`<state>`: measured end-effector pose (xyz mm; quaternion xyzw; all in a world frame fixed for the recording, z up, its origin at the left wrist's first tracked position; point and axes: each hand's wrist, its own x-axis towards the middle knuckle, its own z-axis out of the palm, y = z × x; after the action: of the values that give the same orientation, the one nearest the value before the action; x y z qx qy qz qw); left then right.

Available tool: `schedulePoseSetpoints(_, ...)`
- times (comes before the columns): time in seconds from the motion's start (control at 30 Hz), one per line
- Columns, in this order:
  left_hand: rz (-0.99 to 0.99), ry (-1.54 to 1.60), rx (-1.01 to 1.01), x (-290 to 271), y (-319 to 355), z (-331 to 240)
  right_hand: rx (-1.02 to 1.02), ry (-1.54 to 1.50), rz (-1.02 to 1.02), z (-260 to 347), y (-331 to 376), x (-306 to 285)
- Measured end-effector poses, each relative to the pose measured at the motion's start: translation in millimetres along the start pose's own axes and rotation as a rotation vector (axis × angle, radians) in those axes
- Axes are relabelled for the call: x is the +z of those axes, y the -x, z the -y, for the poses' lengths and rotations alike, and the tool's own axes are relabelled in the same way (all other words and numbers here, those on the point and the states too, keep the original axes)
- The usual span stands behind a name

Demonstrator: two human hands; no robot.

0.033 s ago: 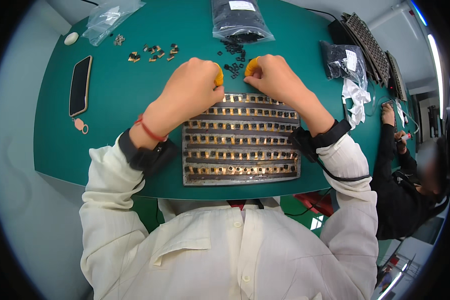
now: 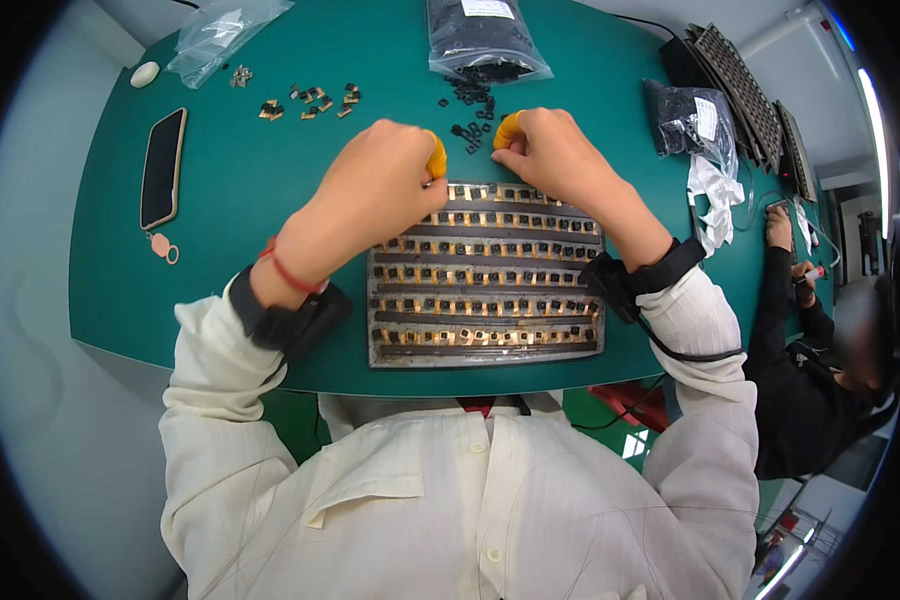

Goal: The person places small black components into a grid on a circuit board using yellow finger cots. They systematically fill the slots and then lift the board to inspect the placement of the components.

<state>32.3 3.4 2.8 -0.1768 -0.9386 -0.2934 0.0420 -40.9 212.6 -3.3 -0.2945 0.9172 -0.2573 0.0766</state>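
A metal tray [image 2: 487, 288] lies in front of me, its rows filled with small black square parts on gold-coloured strips. Over its far left corner is my left hand [image 2: 395, 165], fingers curled into a pinch, with a yellow finger cot on one finger. My right hand [image 2: 545, 150] is pinched too, just beyond the tray's far edge, also wearing a yellow finger cot [image 2: 508, 130]. Whatever sits between the fingertips of either hand is too small or hidden to make out. Loose black square parts [image 2: 470, 105] lie scattered between and beyond the hands.
A bag of black parts [image 2: 485, 40] stands at the back; another bag [image 2: 692, 115] is at right by white crumpled cloth [image 2: 712, 200]. Gold-and-black pieces [image 2: 312, 100], a phone [image 2: 163, 168] and a clear bag [image 2: 220, 40] lie left. Stacked trays [image 2: 735, 90] and a co-worker [image 2: 820, 370] are right.
My left hand has dipped very slightly toward the tray, still pinched. The right hand keeps its pose, and the whole view has shifted a little.
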Motion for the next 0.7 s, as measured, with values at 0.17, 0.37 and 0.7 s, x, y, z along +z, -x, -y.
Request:
schedulePoseSetpoints(0.17, 0.189, 0.087, 0.084, -15, 69, -20, -0.158, 0.067, -0.096, -3, 13, -1)
schedulePoseSetpoints(0.37, 0.245, 0.037, 0.113, -1, 120, -29, -0.189, -0.007, -0.136, 32, 69, -34)
schedulePoseSetpoints(0.7, 0.156, -0.183, 0.210, 11, 139, -48, -0.026, 0.002, -0.022, 18, 199, -6)
